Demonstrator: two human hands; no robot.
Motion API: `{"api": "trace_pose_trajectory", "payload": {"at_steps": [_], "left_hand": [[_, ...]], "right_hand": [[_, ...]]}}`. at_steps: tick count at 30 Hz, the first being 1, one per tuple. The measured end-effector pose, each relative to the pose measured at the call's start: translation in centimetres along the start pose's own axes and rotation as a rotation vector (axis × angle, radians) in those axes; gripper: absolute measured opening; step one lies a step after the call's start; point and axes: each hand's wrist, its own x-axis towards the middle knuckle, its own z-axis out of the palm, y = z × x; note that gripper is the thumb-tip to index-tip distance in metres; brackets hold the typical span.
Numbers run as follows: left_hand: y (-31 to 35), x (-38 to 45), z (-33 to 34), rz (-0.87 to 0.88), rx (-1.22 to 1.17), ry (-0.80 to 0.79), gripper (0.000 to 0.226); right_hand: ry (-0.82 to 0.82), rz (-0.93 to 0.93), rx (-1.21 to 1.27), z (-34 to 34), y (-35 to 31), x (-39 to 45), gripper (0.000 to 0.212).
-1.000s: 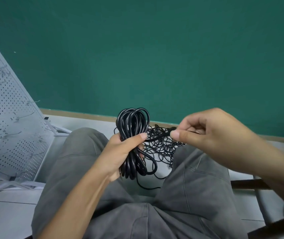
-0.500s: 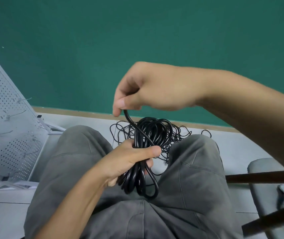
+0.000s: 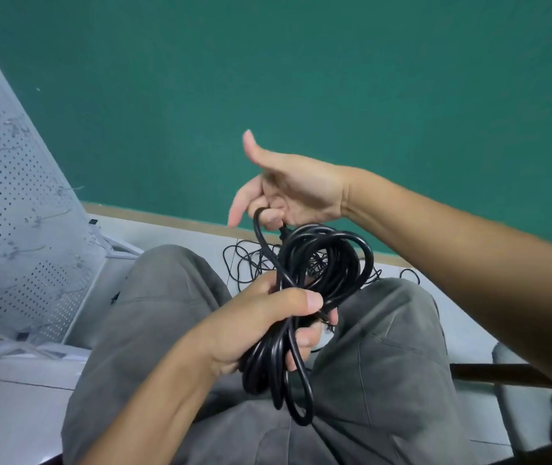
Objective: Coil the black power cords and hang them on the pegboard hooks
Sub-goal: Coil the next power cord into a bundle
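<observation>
1. At far left I see a grey perforated pegboard (image 3: 16,209) leaning on the floor, thin wire hooks (image 3: 63,189) jutting from it.
2. My left hand (image 3: 261,327) sits over my lap in grey trousers (image 3: 154,317), fingers and thumb wrapped tight around the coiled black power cord (image 3: 328,263), loops standing above and hanging below the fist.
3. Behind the coil, loose black cords (image 3: 251,260) lie tangled on the floor.
4. My right hand (image 3: 288,193) is raised, thumb up, curled fingers gripping the cord's free end just above the coil.
</observation>
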Motion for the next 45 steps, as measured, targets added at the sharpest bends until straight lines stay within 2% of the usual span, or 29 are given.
{"api": "trace_pose_trajectory", "payload": {"at_steps": [3, 5, 7, 9, 12, 15, 16, 18, 21, 22, 25, 27, 32, 37, 40, 43, 45], "left_hand": [[0.4, -0.3, -0.6, 0.061, -0.128, -0.059, 0.031], [0.6, -0.5, -1.2, 0.084, -0.172, -0.045, 0.041], [0.5, -0.4, -1.6, 0.115, -0.165, 0.007, 0.036], [0.5, -0.3, -1.7, 0.136, -0.159, 0.039, 0.035], [0.3, -0.1, -1.6, 0.149, -0.165, 0.071, 0.035], [0.3, 0.1, -1.7, 0.156, -0.136, 0.140, 0.036], [0.3, 0.2, -1.7, 0.158, -0.134, 0.155, 0.034], [0.3, 0.2, -1.7, 0.145, -0.132, 0.159, 0.026], [0.1, 0.3, -1.5, 0.119, -0.111, 0.167, 0.028], [-0.1, 0.4, -1.6, 0.114, -0.112, 0.178, 0.037], [-0.6, 0.6, -1.6, 0.134, -0.107, 0.241, 0.096], [-0.8, 0.9, -1.6, 0.162, -0.117, 0.290, 0.105], [-1.2, 1.4, -1.9, 0.194, -0.120, 0.468, 0.076], [-1.3, 1.6, -1.9, 0.259, -0.060, 0.557, 0.074], [-1.5, 1.8, -2.0, 0.306, -0.030, 0.601, 0.074], [-1.5, 1.7, -2.2, 0.332, 0.020, 0.621, 0.059], [-1.4, 1.7, -2.3, 0.326, 0.042, 0.650, 0.050]], "right_hand": [[-0.063, -0.041, 0.290, -0.2, 2.1, -0.7, 0.119], [-0.022, -0.100, 0.441, 0.6, 3.8, -1.9, 0.124], [-0.046, -0.195, 0.565, 1.5, 5.7, -2.6, 0.125], [-0.067, -0.313, 0.578, 1.9, 8.0, -2.4, 0.125], [0.008, -0.412, 0.499, 2.7, 11.2, -2.1, 0.111], [0.130, -0.467, 0.486, 4.4, 12.3, -2.7, 0.063], [0.188, -0.465, 0.496, 5.0, 12.3, -2.9, 0.056], [0.292, -0.461, 0.519, 5.7, 12.4, -3.2, 0.059], [0.339, -0.458, 0.527, 6.1, 12.6, -3.6, 0.069], [0.340, -0.453, 0.532, 6.2, 12.7, -3.8, 0.069], [0.371, -0.417, 0.553, 6.4, 12.9, -4.0, 0.063], [0.403, -0.389, 0.543, 6.7, 13.2, -3.7, 0.061], [0.519, -0.356, 0.555, 7.6, 12.7, -3.1, 0.058], [0.646, -0.297, 0.402, 7.5, 11.3, -3.8, 0.021], [0.685, -0.306, 0.311, 7.7, 10.2, -4.2, 0.029], [0.699, -0.310, 0.239, 8.0, 9.3, -4.6, 0.043], [0.684, -0.293, 0.232, 7.9, 9.0, -4.7, 0.035]]}}
